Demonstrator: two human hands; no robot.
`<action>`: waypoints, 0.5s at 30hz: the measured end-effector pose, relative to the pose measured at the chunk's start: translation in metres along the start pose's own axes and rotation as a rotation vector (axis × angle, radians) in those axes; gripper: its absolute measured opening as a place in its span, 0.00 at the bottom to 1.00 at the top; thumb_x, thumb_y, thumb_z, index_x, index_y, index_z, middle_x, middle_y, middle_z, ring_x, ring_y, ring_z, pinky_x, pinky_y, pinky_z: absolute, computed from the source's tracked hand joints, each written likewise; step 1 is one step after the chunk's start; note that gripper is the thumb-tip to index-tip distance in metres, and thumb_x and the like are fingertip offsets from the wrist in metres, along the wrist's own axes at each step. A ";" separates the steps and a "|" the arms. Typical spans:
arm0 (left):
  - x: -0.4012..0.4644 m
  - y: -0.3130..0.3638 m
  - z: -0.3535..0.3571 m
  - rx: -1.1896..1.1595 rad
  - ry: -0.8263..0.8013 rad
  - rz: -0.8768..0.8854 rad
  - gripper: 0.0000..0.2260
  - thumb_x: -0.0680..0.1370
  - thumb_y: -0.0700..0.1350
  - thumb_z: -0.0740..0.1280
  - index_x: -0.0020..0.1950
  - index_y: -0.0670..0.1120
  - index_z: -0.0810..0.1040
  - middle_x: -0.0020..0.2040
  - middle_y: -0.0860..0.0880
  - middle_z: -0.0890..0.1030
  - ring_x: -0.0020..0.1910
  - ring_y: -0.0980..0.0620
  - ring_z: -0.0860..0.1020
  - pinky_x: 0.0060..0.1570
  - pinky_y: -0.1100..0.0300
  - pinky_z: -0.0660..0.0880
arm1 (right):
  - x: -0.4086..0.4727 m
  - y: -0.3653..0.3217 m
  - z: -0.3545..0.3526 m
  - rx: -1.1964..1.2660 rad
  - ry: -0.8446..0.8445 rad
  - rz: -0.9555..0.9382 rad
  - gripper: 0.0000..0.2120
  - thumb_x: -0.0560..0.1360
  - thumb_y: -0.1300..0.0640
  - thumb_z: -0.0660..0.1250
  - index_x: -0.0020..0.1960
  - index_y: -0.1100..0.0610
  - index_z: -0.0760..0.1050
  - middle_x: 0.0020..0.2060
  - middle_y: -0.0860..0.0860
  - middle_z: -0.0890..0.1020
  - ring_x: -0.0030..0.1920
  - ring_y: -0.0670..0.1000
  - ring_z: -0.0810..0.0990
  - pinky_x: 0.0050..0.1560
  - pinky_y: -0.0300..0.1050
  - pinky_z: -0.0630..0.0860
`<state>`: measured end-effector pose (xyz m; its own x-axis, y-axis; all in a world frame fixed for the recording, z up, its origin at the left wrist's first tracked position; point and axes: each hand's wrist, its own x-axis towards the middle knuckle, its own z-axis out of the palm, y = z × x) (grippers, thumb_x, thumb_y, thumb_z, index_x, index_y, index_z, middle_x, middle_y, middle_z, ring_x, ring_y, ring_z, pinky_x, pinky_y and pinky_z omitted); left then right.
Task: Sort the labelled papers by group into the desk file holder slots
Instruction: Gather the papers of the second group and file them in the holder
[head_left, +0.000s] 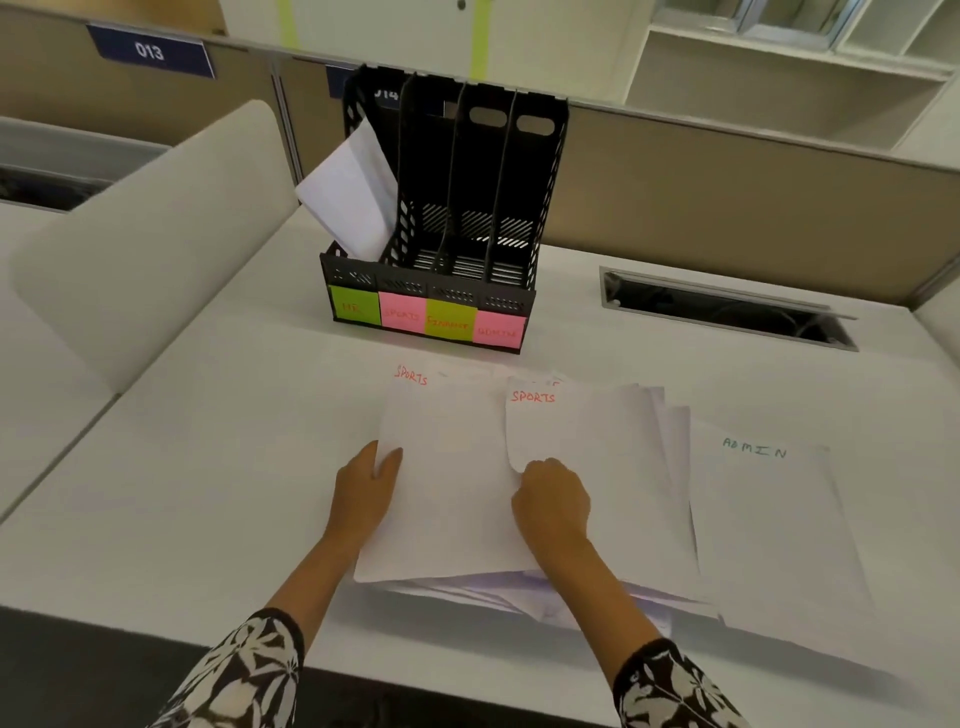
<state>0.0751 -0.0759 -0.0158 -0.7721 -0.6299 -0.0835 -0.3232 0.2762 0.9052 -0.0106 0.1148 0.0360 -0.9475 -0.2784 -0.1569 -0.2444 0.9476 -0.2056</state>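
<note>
A black file holder (511, 306) stands at the back of the desk, its slots tagged HR, SPORTS, FINANCE and ADMIN. White sheets (353, 192) lean in the HR slot. A loose pile of papers (639, 519) lies before me. My left hand (363, 493) pinches the left edge of a sheet marked SPORTS (447, 493). My right hand (553, 499) lifts the curled lower left corner of a second SPORTS sheet (576, 431) on top of the pile. A sheet marked ADMIN (769, 519) lies flat to the right.
A white curved divider (145, 249) rises at the left. A cable slot (727, 306) is cut into the desk at the back right. A beige partition wall (727, 182) stands behind the holder. The desk's front edge (467, 675) runs close to my sleeves.
</note>
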 end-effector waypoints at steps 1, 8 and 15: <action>0.001 -0.002 0.000 -0.008 -0.003 -0.007 0.15 0.81 0.51 0.59 0.63 0.44 0.73 0.52 0.54 0.75 0.49 0.53 0.75 0.48 0.63 0.71 | 0.001 -0.001 -0.003 -0.029 0.014 0.002 0.09 0.77 0.61 0.61 0.54 0.61 0.77 0.52 0.56 0.80 0.52 0.55 0.79 0.51 0.44 0.76; 0.004 -0.003 0.000 -0.040 -0.018 -0.013 0.06 0.80 0.51 0.60 0.51 0.52 0.73 0.43 0.61 0.77 0.42 0.59 0.77 0.37 0.69 0.71 | 0.008 -0.016 -0.010 -0.101 0.040 -0.006 0.09 0.75 0.63 0.64 0.55 0.60 0.71 0.49 0.55 0.81 0.48 0.54 0.81 0.46 0.43 0.76; 0.002 0.002 -0.001 -0.075 -0.029 -0.019 0.17 0.81 0.49 0.59 0.68 0.51 0.62 0.55 0.58 0.72 0.48 0.54 0.75 0.45 0.67 0.72 | -0.003 -0.053 -0.003 -0.020 0.109 -0.185 0.08 0.75 0.66 0.62 0.54 0.61 0.73 0.47 0.58 0.81 0.46 0.57 0.80 0.42 0.46 0.75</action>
<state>0.0733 -0.0778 -0.0137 -0.7822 -0.6128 -0.1124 -0.2969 0.2081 0.9319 0.0048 0.0658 0.0508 -0.9025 -0.4306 -0.0130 -0.4194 0.8852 -0.2015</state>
